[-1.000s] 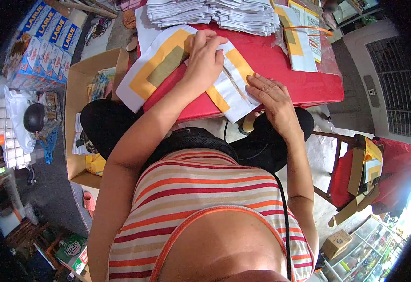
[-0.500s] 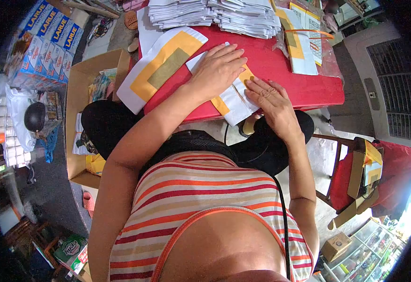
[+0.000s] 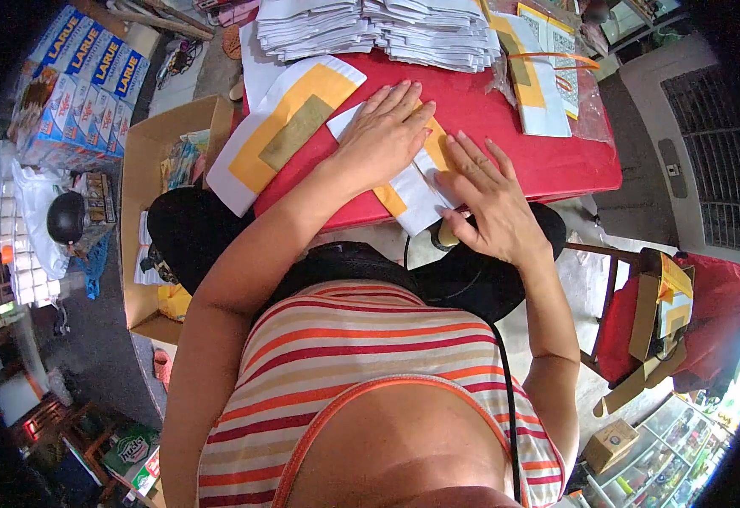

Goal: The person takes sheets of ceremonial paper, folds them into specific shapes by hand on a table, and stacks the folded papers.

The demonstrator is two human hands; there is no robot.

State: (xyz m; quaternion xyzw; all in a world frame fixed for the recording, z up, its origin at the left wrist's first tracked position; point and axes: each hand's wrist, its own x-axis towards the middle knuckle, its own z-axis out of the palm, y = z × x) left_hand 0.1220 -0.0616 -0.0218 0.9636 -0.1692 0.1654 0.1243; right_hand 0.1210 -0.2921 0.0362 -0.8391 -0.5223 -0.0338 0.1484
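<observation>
The folded paper (image 3: pixel 412 196) lies under both hands (image 3: pixel 384 140) (image 3: pixel 498 206).

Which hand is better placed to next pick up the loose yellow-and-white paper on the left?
Left, probably: the left hand lies nearer that paper; the right hand is farther off.

The person wears a fitted striped top (image 3: pixel 370 339), its horizontal bands alternating orange, dark red, tan and off-white. A wide, scooped neckline (image 3: pixel 425 378) is bound in orange, with a paler line along its edge. Black trousers (image 3: pixel 480 284) cover the legs, and a black waistband (image 3: pixel 336 258) shows just beyond the hem of the top. A slim black cable (image 3: pixel 510 406) runs down the right side of the torso over the stripes. The arms, left hand (image 3: pixel 387 135) and right hand (image 3: pixel 497 207) are bare, with slender fingers.
</observation>
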